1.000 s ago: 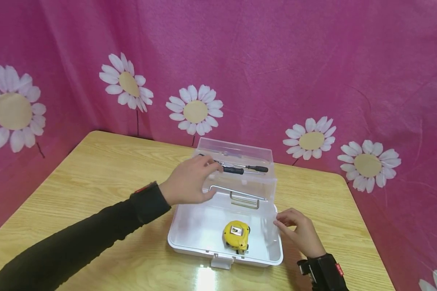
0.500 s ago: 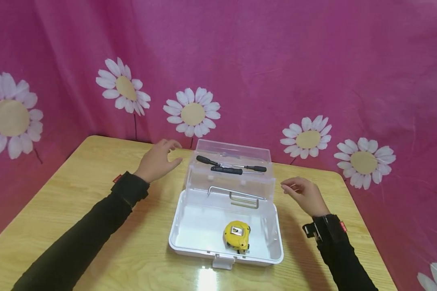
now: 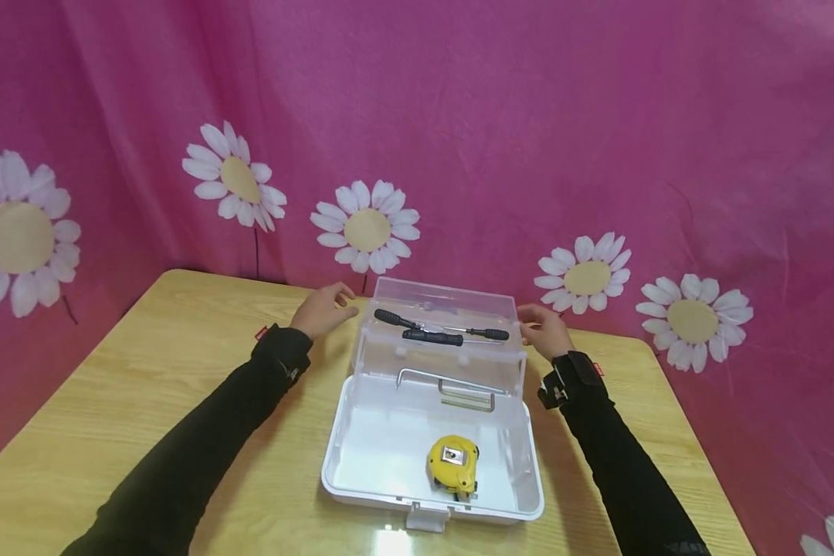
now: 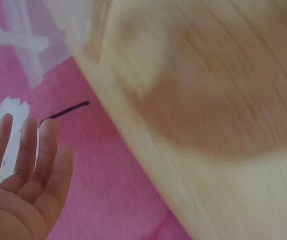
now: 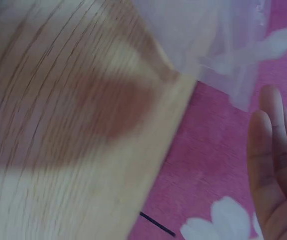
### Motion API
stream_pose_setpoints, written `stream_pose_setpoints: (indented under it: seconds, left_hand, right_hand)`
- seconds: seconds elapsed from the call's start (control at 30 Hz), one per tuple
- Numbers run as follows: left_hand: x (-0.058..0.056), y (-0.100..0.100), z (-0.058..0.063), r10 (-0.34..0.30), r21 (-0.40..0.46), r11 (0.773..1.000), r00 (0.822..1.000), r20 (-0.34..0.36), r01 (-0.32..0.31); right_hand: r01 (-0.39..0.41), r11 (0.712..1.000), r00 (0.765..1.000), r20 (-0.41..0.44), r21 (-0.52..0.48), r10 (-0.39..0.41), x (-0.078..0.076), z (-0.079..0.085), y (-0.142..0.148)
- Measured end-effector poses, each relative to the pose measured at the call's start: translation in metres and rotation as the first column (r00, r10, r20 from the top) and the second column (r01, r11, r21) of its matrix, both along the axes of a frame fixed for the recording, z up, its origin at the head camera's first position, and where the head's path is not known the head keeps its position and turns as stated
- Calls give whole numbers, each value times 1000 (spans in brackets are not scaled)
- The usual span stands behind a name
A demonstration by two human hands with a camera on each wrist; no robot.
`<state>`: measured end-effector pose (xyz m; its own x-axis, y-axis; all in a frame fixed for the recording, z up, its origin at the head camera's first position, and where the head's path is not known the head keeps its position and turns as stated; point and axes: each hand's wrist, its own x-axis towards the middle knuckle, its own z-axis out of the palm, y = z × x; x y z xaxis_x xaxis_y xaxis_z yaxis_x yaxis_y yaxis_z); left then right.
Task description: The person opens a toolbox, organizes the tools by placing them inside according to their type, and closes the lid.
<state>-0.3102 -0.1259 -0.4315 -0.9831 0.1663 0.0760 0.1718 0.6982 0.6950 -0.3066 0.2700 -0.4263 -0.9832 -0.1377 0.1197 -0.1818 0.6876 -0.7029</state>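
A white toolbox [image 3: 330, 455] stands open on the table, its clear tiers [image 3: 371, 363] spread up and back. Several black-handled tools, among them a screwdriver [image 3: 489, 333], lie in the upper tier. Bent metal rods like hex keys [image 3: 492, 400] lie in the tier below. In the white base sits a yellow tape measure [image 3: 452, 463]. My left hand [image 3: 323, 311] hovers just left of the upper tier, holding nothing; the left wrist view shows its fingers [image 4: 46, 150] spread. On the other side my right hand [image 3: 545, 332] is close by the upper tier's right edge, fingers [image 5: 261, 150] extended.
The wooden table [image 3: 201, 363] extends to both sides of the toolbox. Behind its back edge hangs a pink curtain [image 3: 472, 154] with white daisies. The toolbox's front latch [image 3: 427, 519] hangs down toward me.
My left hand left the upper tier for the left, then came back toward its side. My right hand rose from the base's right rim to beside the upper tier. The tools stayed put.
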Motion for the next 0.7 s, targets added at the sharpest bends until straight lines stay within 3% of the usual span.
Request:
stream_pose_setpoints:
  seconds: [0.33,0.47,0.6,0.63,0.7]
  left_hand:
    - [-17,17,-16,91,-54,995,990,108,-86]
    - [-24,17,-18,94,66,992,977,193,-108]
    - [-31,18,-20,82,226,962,954,289,-151]
    - [-34,17,-24,64,268,953,956,288,-144]
    - [-36,18,-26,63,282,947,951,304,-153]
  right_hand:
    - [107,993,994,-5,44,-106,-29,-19,-6]
    - [126,990,992,2,59,-127,-35,-23,-6]
    - [144,985,987,55,90,-149,-36,-24,-7]
    - [146,984,986,72,97,-153,-36,-24,-7]
    - [146,983,983,99,108,-157,-34,-25,-8]
